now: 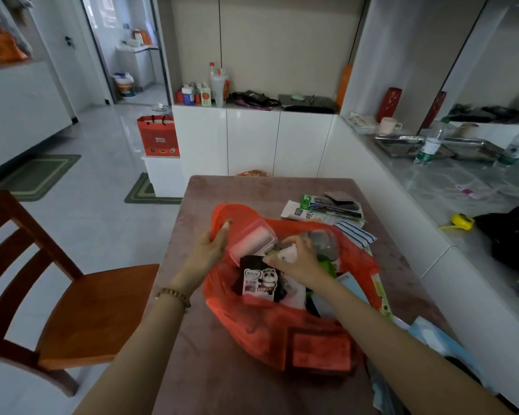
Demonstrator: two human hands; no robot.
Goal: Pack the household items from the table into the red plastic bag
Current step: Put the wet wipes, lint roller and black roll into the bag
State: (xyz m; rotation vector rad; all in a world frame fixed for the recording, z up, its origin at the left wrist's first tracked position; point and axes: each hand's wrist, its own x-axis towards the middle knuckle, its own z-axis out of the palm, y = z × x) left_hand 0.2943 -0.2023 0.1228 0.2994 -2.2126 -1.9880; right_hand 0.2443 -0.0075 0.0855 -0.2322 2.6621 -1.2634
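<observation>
From your head camera, the red plastic bag [252, 324] lies open in the middle of the table [210, 193]. Your left hand [213, 250] grips the bag's left rim. Your right hand [297, 260] is inside the mouth, fingers curled round a small pale packet [289, 253], just beside a pink-lidded box [253, 239]. More packets [324, 209] lie beyond the bag.

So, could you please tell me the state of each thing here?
red plastic bag, open, partly filled.
left hand, grips the bag's rim.
right hand, holds a white packet inside the bag.
pink box, lid on, tilted in bag.
striped cloth, unpacked, on table.
</observation>
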